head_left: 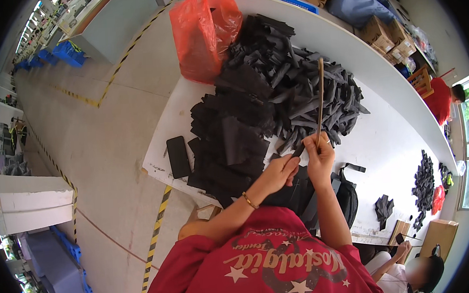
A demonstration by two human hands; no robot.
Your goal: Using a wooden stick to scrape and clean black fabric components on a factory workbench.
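At the centre of the frame, the left hand (pixel 285 171) is closed on a small black strip of cloth-like material (pixel 299 150); just right of it, the right hand (pixel 319 152) grips the lower end of a long, thin brown stick (pixel 321 98), which rises toward the upper middle, over a heap of folded dark-grey cloth-like pieces (pixel 345 98); flat black cloth-like sheets (pixel 214 161) lie left of centre, beside a black rectangular phone (pixel 179 157) on the white table (pixel 386 132); a translucent red plastic bag (pixel 197 44) stands at upper middle.
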